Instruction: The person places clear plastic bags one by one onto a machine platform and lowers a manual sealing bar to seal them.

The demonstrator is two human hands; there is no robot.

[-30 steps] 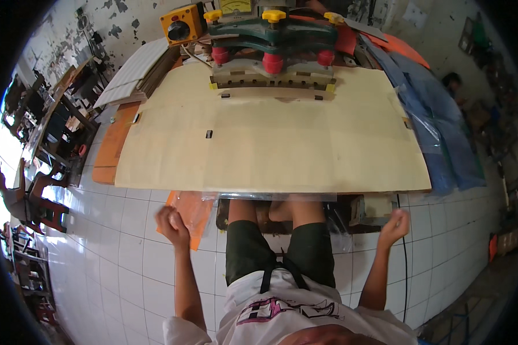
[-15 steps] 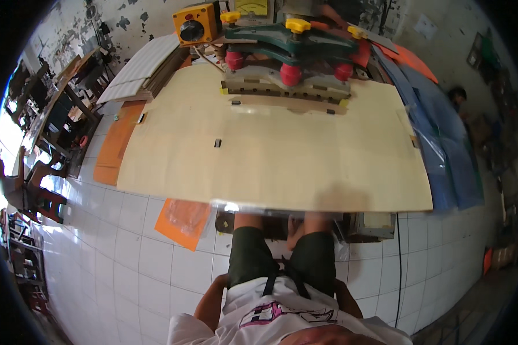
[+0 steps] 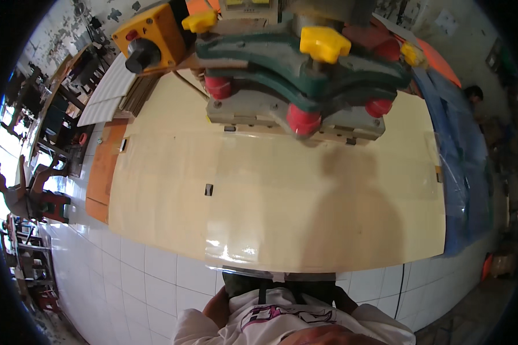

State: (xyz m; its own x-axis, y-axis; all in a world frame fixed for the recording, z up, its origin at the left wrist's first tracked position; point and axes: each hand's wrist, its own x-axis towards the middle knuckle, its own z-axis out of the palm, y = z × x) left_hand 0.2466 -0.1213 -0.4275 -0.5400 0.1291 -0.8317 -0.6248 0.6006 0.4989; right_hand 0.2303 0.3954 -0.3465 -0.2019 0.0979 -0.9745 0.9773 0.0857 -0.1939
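Both my arms hang down beside my body. My left arm [image 3: 217,309] shows below the table edge, and my right arm [image 3: 344,300] shows on the other side; my hands are hidden. In front of me a broad cream sheet [image 3: 155,184] covers the tabletop, with a clear glossy film [image 3: 236,218] lying on part of it. A press head [image 3: 305,86] stands over its far side, with dark green arms, yellow star knobs [image 3: 325,45] and red round mounts [image 3: 304,119]. Beneath it is a grey metal plate [image 3: 250,109].
A yellow control box [image 3: 166,34] with a black dial is at the far left of the press. White ridged sheets [image 3: 103,92] are stacked at the left. Blue plastic sheeting [image 3: 463,172] hangs at the right edge. Another person [image 3: 20,192] sits at the far left.
My view has moved closer to the table, so the press and cream sheet look larger. The near edge now covers my legs, and my shadow falls farther over the sheet.
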